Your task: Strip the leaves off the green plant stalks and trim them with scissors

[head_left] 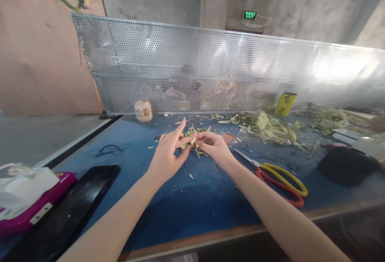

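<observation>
A small, pale, husk-like piece (193, 142) is pinched by the left hand (171, 148) and right hand (214, 148) above shredded, greenish plant scraps (199, 131) on the blue table (180, 210), far side, apparently being shaped, steady fingertip control being required next.

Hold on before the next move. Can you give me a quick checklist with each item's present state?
1. Both hands in view: ok. The left hand and right hand come together over the blue table.
2. Firm grip on the small pale piece: cannot tell. It shows at the fingertips, which partly hide it.
3. Work spot free of loose scraps: not ok. Plant scraps lie around the fingertips.
4. Scissors out of both hands: ok. They lie on the table to the right.
5. Black phone clear of the left hand: ok. It lies apart, to the left.
</observation>
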`<state>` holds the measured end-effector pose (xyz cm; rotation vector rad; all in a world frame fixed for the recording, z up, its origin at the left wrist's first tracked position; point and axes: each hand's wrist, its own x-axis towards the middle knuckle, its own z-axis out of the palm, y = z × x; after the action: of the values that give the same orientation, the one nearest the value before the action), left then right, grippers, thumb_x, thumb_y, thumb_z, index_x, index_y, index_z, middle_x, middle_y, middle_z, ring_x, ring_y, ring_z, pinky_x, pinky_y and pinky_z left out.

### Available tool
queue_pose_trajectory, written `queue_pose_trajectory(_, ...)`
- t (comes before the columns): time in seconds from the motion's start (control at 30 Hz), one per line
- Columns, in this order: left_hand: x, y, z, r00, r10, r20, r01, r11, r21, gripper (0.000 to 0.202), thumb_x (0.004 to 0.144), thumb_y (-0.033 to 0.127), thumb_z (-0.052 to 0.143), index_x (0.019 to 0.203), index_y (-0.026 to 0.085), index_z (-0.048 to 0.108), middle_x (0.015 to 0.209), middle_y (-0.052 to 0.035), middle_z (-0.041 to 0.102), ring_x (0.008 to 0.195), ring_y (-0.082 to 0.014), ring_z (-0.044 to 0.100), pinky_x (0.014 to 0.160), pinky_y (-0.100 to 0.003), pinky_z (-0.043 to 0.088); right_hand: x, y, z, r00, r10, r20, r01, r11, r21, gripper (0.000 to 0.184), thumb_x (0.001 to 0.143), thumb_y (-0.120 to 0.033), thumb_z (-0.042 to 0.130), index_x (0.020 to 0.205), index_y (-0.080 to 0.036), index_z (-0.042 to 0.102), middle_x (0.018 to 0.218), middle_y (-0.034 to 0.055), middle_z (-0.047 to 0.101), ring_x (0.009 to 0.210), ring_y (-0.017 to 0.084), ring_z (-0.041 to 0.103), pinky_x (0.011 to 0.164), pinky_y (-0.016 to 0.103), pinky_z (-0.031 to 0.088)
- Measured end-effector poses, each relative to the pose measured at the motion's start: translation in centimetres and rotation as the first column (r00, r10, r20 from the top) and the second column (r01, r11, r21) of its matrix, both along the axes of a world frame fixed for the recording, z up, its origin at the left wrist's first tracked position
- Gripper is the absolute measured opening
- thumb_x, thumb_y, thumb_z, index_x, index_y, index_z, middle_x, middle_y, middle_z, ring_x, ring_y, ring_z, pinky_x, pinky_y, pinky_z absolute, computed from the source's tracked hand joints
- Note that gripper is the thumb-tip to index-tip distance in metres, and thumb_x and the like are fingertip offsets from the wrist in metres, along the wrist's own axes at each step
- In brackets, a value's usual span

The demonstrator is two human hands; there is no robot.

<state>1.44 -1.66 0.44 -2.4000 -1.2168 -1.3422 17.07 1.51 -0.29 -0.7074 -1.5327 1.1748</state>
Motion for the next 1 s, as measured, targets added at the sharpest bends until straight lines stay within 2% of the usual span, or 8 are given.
queue_pose_trajectory(0.17, -0.1, 0.0, -0.3, 0.999, -0.003, 0.046, 0.004, 1.000, -0.017, 0.061, 0.079, 0.026, 0.050, 0.133, 0.019, 0.022, 0.094, -0.0045, 0.066, 0.090, -0.0169, 0.055, 0.081, -0.035, 0.044, -0.2, -0.2, 0.2, 1.000, -0.021, -0.014, 0.022, 0.999, 0.033, 0.010, 0.063, -0.026, 0.062, 0.067, -0.018, 0.058, 0.068, -0.0013, 0.059, 0.060, 0.008, 0.052, 0.061, 0.022, 0.041)
queue_pose_trajectory(0.27, 0.1, 0.2, -0.6, 0.996, -0.046, 0.074, 0.047, 0.999, -0.014, 0.046, 0.081, 0.027, 0.046, 0.126, 0.018, 0.038, 0.097, -0.0063, 0.062, 0.090, -0.0152, 0.057, 0.080, -0.031, 0.046, -0.1, -0.3, 0.4, 1.000, -0.027, -0.015, 0.028, 0.997, 0.069, 0.011, 0.063, -0.027, 0.061, 0.065, -0.018, 0.057, 0.066, -0.0017, 0.058, 0.057, 0.007, 0.050, 0.058, 0.021, 0.040)
queue_pose_trajectory(0.37, 0.3, 0.4, -0.7, 0.996, -0.080, 0.039, 0.080, 0.997, 0.001, 0.035, 0.083, 0.025, 0.043, 0.117, 0.018, 0.049, 0.098, -0.0063, 0.061, 0.091, -0.0147, 0.057, 0.078, -0.028, 0.048, 0.0, -0.2, 0.5, 0.999, -0.046, 0.015, 0.044, 0.995, 0.090, 0.011, 0.063, -0.027, 0.061, 0.064, -0.017, 0.056, 0.060, -0.0025, 0.054, 0.053, 0.007, 0.047, 0.053, 0.020, 0.038)
queue_pose_trajectory(0.57, 0.1, 0.5, -0.5, 0.996, -0.048, 0.074, 0.052, 0.997, -0.056, 0.032, 0.082, 0.025, 0.044, 0.112, 0.020, 0.053, 0.098, -0.0048, 0.061, 0.089, -0.0135, 0.057, 0.078, -0.027, 0.049, 0.0, -0.1, 0.5, 0.992, -0.073, 0.102, 0.065, 0.995, 0.079, 0.009, 0.066, -0.026, 0.056, 0.066, -0.017, 0.057, 0.062, -0.0014, 0.056, 0.056, 0.008, 0.050, 0.056, 0.021, 0.039)
queue_pose_trajectory(0.7, -0.3, 0.6, -0.4, 0.991, -0.013, 0.137, 0.023, 0.997, -0.068, 0.029, 0.081, 0.028, 0.047, 0.108, 0.022, 0.055, 0.102, -0.0040, 0.060, 0.089, -0.0137, 0.058, 0.081, -0.030, 0.049, 0.3, -0.3, 0.5, 0.970, -0.059, 0.235, 0.036, 0.994, 0.101, 0.010, 0.067, -0.019, 0.051, 0.070, -0.017, 0.060, 0.065, -0.0001, 0.060, 0.062, 0.011, 0.055, 0.062, 0.024, 0.041)
queue_pose_trajectory(0.83, -0.6, 0.7, -0.3, 0.997, -0.013, 0.071, 0.016, 0.999, -0.048, 0.025, 0.080, 0.028, 0.048, 0.103, 0.021, 0.057, 0.098, -0.0044, 0.060, 0.090, -0.0142, 0.057, 0.081, -0.030, 0.048, 0.6, -0.3, 0.5, 0.921, 0.006, 0.390, -0.063, 0.989, 0.132, 0.016, 0.074, -0.024, 0.048, 0.073, -0.018, 0.064, 0.075, 0.0014, 0.064, 0.075, 0.014, 0.057, 0.070, 0.025, 0.041)
queue_pose_trajectory(0.93, -0.6, 0.9, -0.4, 0.999, -0.032, -0.021, 0.033, 0.999, 0.020, 0.024, 0.080, 0.029, 0.050, 0.101, 0.021, 0.058, 0.091, -0.0041, 0.062, 0.090, -0.0157, 0.055, 0.079, -0.032, 0.048, 0.5, -0.2, 0.5, 0.923, -0.066, 0.380, -0.012, 0.980, 0.199, 0.023, 0.077, -0.034, 0.048, 0.073, -0.018, 0.063, 0.074, 0.0009, 0.062, 0.072, 0.013, 0.055, 0.068, 0.025, 0.040)
queue_pose_trajectory(1.0, -0.5, 1.0, -0.6, 0.996, -0.064, -0.062, 0.068, 0.996, 0.066, 0.023, 0.079, 0.028, 0.051, 0.101, 0.021, 0.058, 0.090, -0.0034, 0.063, 0.090, -0.0162, 0.053, 0.079, -0.033, 0.047, 0.4, -0.1, 0.4, 0.940, -0.063, 0.335, -0.005, 0.980, 0.197, 0.023, 0.076, -0.036, 0.050, 0.071, -0.017, 0.061, 0.069, 0.0000, 0.060, 0.067, 0.011, 0.054, 0.065, 0.023, 0.040)
